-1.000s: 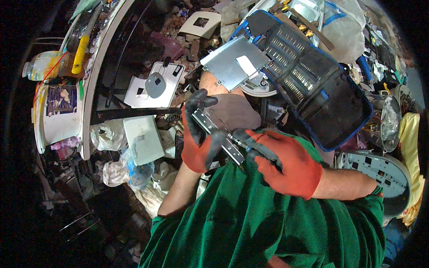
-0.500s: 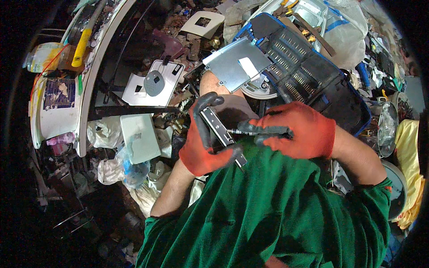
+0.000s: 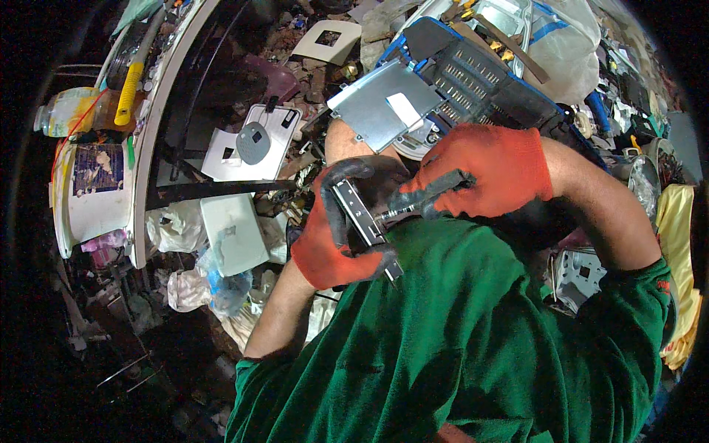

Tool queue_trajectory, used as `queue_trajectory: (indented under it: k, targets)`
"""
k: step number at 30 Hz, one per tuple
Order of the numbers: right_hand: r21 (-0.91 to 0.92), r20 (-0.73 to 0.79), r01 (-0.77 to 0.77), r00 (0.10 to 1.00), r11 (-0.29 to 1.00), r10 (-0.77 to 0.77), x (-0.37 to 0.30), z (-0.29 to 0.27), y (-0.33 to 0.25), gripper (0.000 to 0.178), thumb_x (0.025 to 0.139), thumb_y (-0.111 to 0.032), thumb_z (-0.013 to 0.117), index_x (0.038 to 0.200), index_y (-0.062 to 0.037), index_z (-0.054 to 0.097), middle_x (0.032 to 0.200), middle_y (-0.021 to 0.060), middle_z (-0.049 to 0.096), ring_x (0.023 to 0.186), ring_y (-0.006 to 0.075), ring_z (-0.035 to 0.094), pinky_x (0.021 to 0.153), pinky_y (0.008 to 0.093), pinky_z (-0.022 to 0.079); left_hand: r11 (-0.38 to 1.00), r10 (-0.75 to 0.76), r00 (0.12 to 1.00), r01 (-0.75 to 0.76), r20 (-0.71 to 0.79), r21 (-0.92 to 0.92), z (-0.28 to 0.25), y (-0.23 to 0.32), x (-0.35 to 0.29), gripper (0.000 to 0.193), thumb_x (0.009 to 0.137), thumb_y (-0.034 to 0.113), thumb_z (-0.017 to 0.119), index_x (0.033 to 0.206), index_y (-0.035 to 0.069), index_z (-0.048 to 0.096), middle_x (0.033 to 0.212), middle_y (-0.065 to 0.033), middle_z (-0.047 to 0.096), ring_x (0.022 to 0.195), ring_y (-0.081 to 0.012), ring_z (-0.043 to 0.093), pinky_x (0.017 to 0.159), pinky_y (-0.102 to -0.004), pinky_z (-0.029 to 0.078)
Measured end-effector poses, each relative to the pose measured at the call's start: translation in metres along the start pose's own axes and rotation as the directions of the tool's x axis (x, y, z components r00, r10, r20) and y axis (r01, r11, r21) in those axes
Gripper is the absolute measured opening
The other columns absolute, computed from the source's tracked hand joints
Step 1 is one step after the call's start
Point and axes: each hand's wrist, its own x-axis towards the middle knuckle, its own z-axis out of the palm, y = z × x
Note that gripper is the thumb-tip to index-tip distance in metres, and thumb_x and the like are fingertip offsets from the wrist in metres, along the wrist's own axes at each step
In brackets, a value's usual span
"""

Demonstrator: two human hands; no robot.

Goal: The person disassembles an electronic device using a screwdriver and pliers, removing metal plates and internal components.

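Note:
My left hand (image 3: 332, 235), in a red glove with dark fingers, is closed around a slim black-and-silver device (image 3: 360, 214), seen edge-on, with small marks or holes along its side. Thumb and fingers grip it from both ends, and it slants down to the right. In my right hand (image 3: 484, 173), gloved the same way, is a thin screwdriver (image 3: 399, 213), pinched between the fingers. Its tip meets the device's right edge or lies very close to it; I cannot tell which. Both hands are in front of my green shirt, above my lap.
Beyond my hands lie a flat metal plate (image 3: 385, 103) and an opened tool case (image 3: 473, 77) with rows of bits. To the left are a white panel with a grey oval piece (image 3: 254, 142), a pale plastic box (image 3: 233, 234), plastic bags and a long curved white frame (image 3: 140, 184).
My right hand has risen and turned, with its elbow swung outward, and the screwdriver now slants upward toward the hand. My left hand keeps hold of the device. The view has shifted slightly.

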Motion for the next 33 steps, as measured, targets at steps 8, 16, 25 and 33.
queue_trajectory:
  k: [8,16,25,33]
  targets:
    - [0.063,-0.25,-0.092,0.963,0.994,0.105,-0.01,0.052,-0.001,0.049,0.09,-0.025,0.06,0.136,-0.0097,0.055,0.113,0.0237,0.066,0.106,0.0401,0.065,0.096,0.0461,0.051,0.913,-0.4,0.864,0.346,-0.305,-0.215,0.012,-0.026,-0.028,0.102,0.069,0.016,0.08,0.15,0.0,0.019,0.143,-0.0173,0.039,0.131,-0.0292,0.043,0.111,-0.0423,0.035]
    - [0.343,-0.438,-0.128,0.855,0.931,0.279,-0.054,0.076,-0.006,0.052,0.092,-0.018,0.062,0.141,-0.0035,0.05,0.113,0.021,0.067,0.101,0.0288,0.068,0.09,0.0398,0.052,0.972,-0.1,0.96,0.151,-0.261,0.182,-0.004,-0.036,-0.024,0.093,0.071,0.045,0.076,0.141,0.001,0.034,0.131,-0.0138,0.047,0.122,-0.0276,0.046,0.106,-0.0418,0.035]
    - [-0.132,-0.782,-0.78,0.461,0.611,0.42,-0.141,-0.102,0.086,0.057,0.086,-0.025,0.065,0.137,-0.0054,0.048,0.12,0.0237,0.063,0.114,0.0372,0.062,0.097,0.0429,0.048,0.958,-0.238,0.861,0.284,-0.45,0.036,0.017,-0.044,-0.031,0.094,0.077,0.057,0.071,0.143,0.002,0.034,0.136,-0.0145,0.044,0.126,-0.0285,0.044,0.108,-0.0438,0.036]
    - [-0.201,-0.783,-0.912,0.369,0.358,0.501,-0.112,-0.174,0.216,0.039,0.085,-0.013,0.055,0.124,-0.0089,0.054,0.12,0.0225,0.064,0.114,0.0403,0.061,0.093,0.0477,0.051,0.944,-0.294,0.886,0.327,-0.359,0.033,0.006,-0.051,-0.052,0.112,0.077,0.061,0.073,0.153,0.004,0.014,0.142,-0.0142,0.038,0.129,-0.0264,0.039,0.11,-0.0439,0.031]
